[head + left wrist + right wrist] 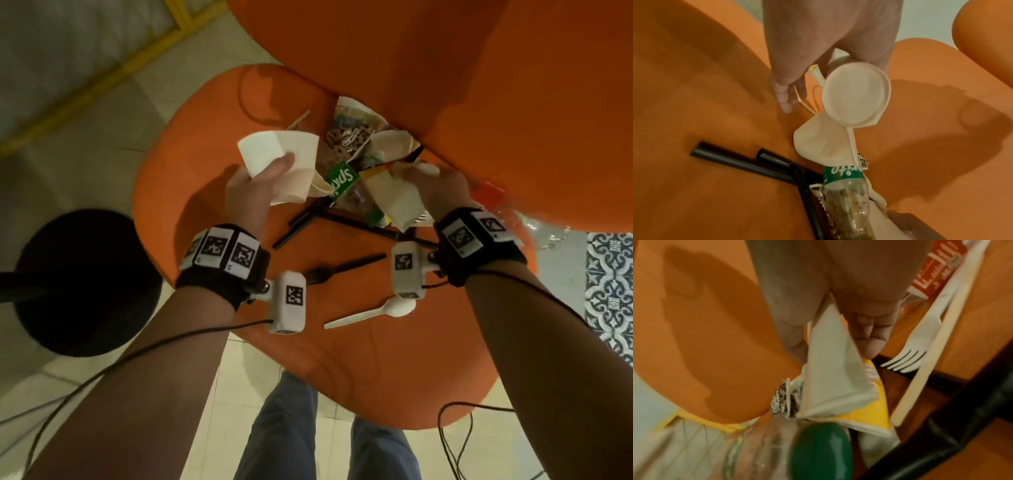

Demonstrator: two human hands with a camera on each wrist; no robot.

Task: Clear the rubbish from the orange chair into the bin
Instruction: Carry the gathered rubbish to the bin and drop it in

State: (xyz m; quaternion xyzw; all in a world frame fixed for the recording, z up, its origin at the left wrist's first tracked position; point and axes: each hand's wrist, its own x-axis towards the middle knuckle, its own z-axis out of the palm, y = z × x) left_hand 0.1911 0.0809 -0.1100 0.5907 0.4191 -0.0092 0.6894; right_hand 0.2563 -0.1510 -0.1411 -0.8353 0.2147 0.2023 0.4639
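Observation:
Rubbish lies heaped at the back of the orange chair point(212, 192) seat. My left hand point(270, 171) grips a white paper cup point(274, 150), shown base-on in the left wrist view point(856, 95), with a crushed cup point(818, 139) hanging under it. My right hand point(431, 183) pinches a folded white paper point(832, 369) between thumb and fingers point(869, 337), over a yellow wrapper point(869, 412). Between the hands lies a Sprite bottle point(342, 178) with a green cap point(822, 451). No bin is plainly in view.
Black straws point(301, 222), a black fork point(342, 269) and a white spoon point(370, 313) lie on the seat front. A white fork point(908, 356), a wooden stick point(931, 369) and a red-labelled clear bottle point(489, 195) sit at the right. A dark round object point(85, 281) stands on the floor left.

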